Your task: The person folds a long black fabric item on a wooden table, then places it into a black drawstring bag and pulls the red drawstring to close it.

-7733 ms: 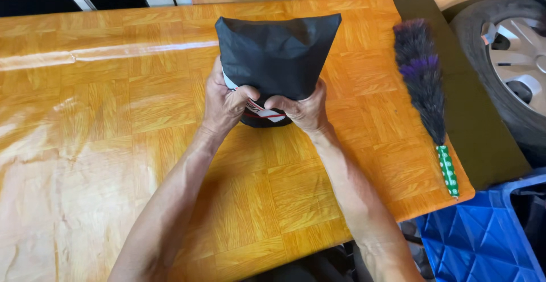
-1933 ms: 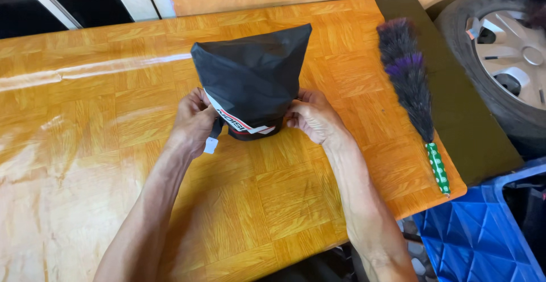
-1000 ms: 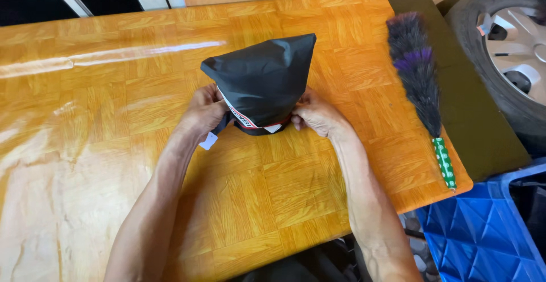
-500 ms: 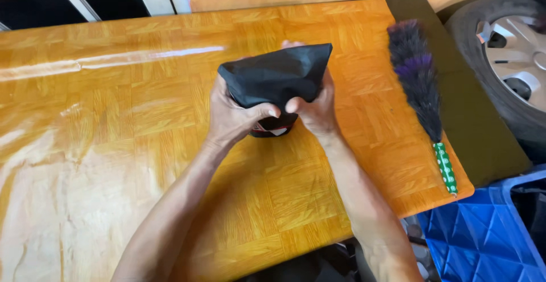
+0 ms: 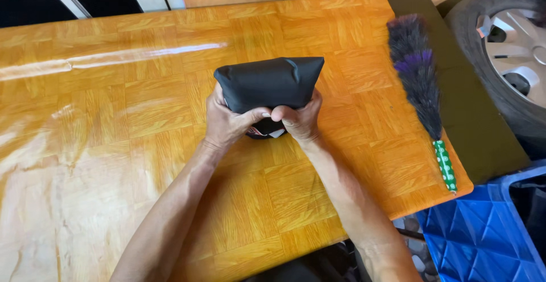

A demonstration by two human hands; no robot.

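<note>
Head view, table: a glossy orange wooden table (image 5: 114, 145) with a parquet pattern fills most of the picture, with a bright streak of glare across its far left part.
Head view, bundle: a folded black fabric bundle (image 5: 270, 83) lies near the middle of the table, a little toward the far side, with its long side running left to right.
Head view, bundle's near edge: a small patch of white and red trim (image 5: 272, 133) peeks out under the bundle between the two hands.
Head view, left hand: the left hand (image 5: 224, 122) clasps the bundle's near left part, its thumb pressed on the top of the fabric and its fingers curled under the left end.
Head view, right hand: the right hand (image 5: 298, 120) clasps the bundle's near right part, its thumb on top beside the left thumb and its fingers wrapped around the right end.
Head view, bundle against the grip: both hands close tightly on the fabric; the thumbs nearly meet at the middle of the near edge, and most of the bundle lies beyond the knuckles, away from the person.
Head view, forearms: both bare forearms run from the bottom edge up to the bundle, converging at it.
Head view, duster: a feather duster (image 5: 418, 77) with dark and purple feathers and a green dotted handle lies along the table's right edge, well apart from the hands.
Head view, surroundings: a car wheel (image 5: 512, 66) stands at the upper right, off the table, and a blue plastic crate (image 5: 483, 236) sits at the lower right below the table's corner.
</note>
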